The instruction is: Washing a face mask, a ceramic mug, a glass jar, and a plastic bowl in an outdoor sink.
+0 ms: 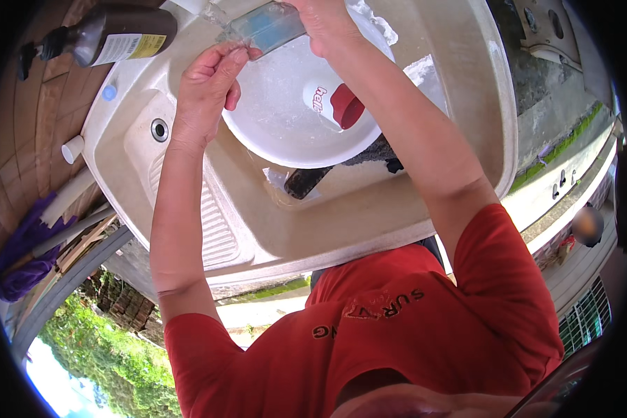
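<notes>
Above a white plastic basin [277, 120], both my hands hold a clear rectangular container [266, 28] that looks bluish inside. My left hand [209, 83] pinches its lower left corner between thumb and fingers. At its right end, my right hand [326, 26] grips it, the fingers partly cut off by the picture's top edge. In the basin lies a white and red cup-like item [334, 104] with printed letters. The basin stands in a beige sink [313, 224], over a dark-handled tool [305, 182] that it partly hides.
A brown pump bottle [130, 36] lies at the sink's upper left, near a blue cap [109, 93]. The small side bowl has a drain [159, 129] and a ribbed board [214, 224]. Purple cloth [26, 256] hangs at the left. A person [587, 225] is far off at the right.
</notes>
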The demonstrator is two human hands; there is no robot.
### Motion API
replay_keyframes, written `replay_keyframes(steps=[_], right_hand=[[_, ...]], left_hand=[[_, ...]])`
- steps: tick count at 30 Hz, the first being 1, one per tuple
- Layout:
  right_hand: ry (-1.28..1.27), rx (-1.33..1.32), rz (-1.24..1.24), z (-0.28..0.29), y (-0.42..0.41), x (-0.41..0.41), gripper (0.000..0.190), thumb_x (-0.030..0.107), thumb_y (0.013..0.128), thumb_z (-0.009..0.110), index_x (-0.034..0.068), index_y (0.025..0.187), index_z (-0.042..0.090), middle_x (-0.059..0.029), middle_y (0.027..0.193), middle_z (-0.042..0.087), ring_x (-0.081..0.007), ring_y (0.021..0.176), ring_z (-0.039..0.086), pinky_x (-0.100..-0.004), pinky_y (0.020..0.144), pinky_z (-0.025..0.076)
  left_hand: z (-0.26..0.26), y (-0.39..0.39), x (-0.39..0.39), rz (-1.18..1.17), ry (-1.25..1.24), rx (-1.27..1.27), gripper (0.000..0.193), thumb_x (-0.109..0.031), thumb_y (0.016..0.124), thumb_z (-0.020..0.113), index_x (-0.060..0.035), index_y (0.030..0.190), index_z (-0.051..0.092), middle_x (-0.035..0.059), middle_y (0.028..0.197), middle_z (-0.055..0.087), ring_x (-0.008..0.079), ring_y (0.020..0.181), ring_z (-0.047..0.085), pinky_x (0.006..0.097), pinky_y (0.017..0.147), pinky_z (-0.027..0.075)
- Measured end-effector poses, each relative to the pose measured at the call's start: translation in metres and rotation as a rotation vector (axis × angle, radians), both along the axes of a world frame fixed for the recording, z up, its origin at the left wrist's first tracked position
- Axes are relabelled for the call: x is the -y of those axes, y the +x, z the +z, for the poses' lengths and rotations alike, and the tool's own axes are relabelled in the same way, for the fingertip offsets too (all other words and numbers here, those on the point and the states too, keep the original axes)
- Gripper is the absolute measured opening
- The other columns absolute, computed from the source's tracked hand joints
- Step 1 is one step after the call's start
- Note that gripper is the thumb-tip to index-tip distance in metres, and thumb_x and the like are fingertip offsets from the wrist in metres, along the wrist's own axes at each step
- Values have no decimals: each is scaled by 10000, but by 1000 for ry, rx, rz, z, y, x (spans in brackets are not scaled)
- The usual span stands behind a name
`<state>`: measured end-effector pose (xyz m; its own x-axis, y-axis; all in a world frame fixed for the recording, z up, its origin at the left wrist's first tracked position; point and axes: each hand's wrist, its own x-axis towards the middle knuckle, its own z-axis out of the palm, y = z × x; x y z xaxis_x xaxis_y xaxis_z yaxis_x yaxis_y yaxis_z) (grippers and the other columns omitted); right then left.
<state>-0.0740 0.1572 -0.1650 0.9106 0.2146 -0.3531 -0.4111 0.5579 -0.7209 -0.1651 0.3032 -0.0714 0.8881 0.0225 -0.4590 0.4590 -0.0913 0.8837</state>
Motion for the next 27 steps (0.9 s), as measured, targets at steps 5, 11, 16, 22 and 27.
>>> replay_keyframes(steps=[5, 11, 16, 22, 27], right_hand=[[-109, -23, -10, 2, 0, -1, 161, 187, 800, 689, 50, 796, 605, -23, 708, 574, -114, 678, 520, -245, 653, 412], [6, 15, 21, 5, 1, 6, 181, 204, 806, 694, 52, 849, 606, -16, 765, 586, -109, 729, 529, -254, 692, 422], [193, 68, 108, -6, 1, 6, 160, 202, 816, 681, 74, 879, 608, -8, 793, 589, -108, 761, 541, -259, 718, 432], [58, -91, 30, 4, 3, -3, 208, 237, 830, 664, 59, 918, 603, -5, 824, 589, -107, 797, 549, -248, 761, 429], [-57, 134, 64, 14, 3, 18, 241, 288, 835, 639, 67, 926, 611, -24, 849, 611, -147, 809, 578, -296, 729, 456]], left_hand=[[-4, 10, -17, 56, -410, -67, 218, -133, 909, 528, -10, 1086, 561, 121, 1121, 605, 33, 459, 397, 171, 419, 327], [0, 15, -12, 104, -842, -155, 332, -108, 881, 543, -14, 1199, 524, 105, 1246, 540, 73, 518, 486, 198, 484, 410], [5, 29, -8, -497, 53, -210, 367, -178, 824, 659, -136, 1183, 597, 12, 1220, 582, 115, 810, 607, 253, 713, 480], [-30, 31, -21, -391, 453, 327, 295, -116, 789, 710, -50, 1058, 608, 33, 1108, 614, 109, 921, 571, 243, 776, 462], [-42, 34, 9, -36, 420, 461, 182, -138, 818, 689, -34, 920, 580, -10, 834, 554, 86, 784, 500, 240, 756, 424]])
